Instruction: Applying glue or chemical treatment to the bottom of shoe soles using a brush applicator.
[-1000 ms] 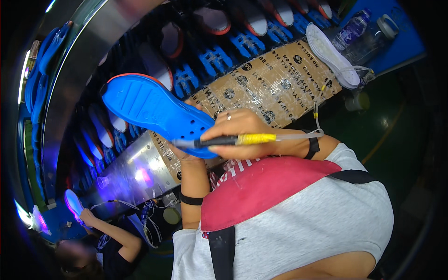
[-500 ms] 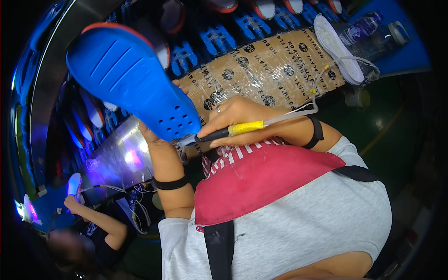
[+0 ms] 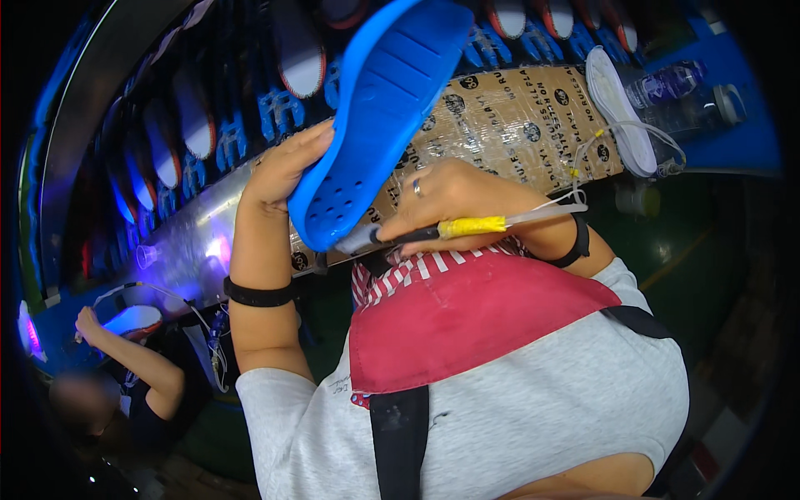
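A blue shoe sole [image 3: 367,125] with grooves across its front part and small round holes in the heel is tilted up in my left hand [image 3: 290,165]. My left fingers go behind it, partly hidden, with the palm at its left edge. In my right hand [image 3: 446,200], which wears a ring, is a brush [image 3: 471,226] with a black and yellow handle. The bristle tip lies right at the heel edge of the sole. From the brush's rear end a thin clear tube [image 3: 562,208] leads away to the right.
A cardboard-covered work surface [image 3: 521,108] lies ahead, with a white sole [image 3: 621,112] and plastic bottles [image 3: 667,85] at its right end. Beyond run blue racks [image 3: 279,112] and several shoes [image 3: 196,125]. At lower left, another person's hand [image 3: 87,323] is beside a shoe.
The blue sole has turned, its toe swinging from upper left to upper right. My left hand now shows at its left side. The brush has moved slightly right with the heel.
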{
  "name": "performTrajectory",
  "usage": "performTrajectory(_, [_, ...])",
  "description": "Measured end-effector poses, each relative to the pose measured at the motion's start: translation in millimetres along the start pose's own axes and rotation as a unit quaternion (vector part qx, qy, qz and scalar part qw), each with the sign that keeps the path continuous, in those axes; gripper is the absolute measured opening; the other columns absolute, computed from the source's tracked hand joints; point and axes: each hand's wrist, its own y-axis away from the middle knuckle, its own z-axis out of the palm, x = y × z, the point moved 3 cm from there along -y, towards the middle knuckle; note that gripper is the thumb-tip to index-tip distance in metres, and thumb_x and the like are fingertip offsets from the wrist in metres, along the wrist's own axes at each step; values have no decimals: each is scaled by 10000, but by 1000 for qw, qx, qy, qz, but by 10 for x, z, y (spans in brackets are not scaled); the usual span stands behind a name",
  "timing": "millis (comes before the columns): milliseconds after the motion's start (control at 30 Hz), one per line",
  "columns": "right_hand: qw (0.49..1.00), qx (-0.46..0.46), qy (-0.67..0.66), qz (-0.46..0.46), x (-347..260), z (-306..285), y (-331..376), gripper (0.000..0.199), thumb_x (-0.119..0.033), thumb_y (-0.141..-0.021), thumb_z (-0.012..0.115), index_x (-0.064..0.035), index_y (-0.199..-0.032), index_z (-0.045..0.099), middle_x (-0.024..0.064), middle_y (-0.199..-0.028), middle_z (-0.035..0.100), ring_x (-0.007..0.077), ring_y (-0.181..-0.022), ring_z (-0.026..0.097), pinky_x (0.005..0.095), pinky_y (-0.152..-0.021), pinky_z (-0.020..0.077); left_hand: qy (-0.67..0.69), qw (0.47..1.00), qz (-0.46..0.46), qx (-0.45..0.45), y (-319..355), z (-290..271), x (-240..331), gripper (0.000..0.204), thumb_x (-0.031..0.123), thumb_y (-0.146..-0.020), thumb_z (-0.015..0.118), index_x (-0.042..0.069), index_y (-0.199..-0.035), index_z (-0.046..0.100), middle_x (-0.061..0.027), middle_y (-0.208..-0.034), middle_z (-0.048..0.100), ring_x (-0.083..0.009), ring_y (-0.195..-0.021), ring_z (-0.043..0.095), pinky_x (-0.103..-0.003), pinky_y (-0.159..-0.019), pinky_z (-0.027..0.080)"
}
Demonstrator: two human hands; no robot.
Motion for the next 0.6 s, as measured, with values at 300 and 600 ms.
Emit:
performTrajectory(300, [994,-87,58,15,35,108,32,222,-175,-699,681,-127,-915,671,85,-701,607,265,-682,591,353,-615,476,-115,990,-81,-28,-84,29,43,413,263,-896,529,2,-1215,515,-105,-1074,609,-137,-922,588,-258,-806,477])
performTrajectory(600, [992,3,121,-22,-17,53,25,258,-83,-650,719,-139,-898,679,23,-626,547,173,-607,566,281,-549,463,-148,975,-166,-29,9,-42,94,402,280,-875,556,-4,-1159,560,-113,-1045,622,-148,-881,601,-273,-779,486])
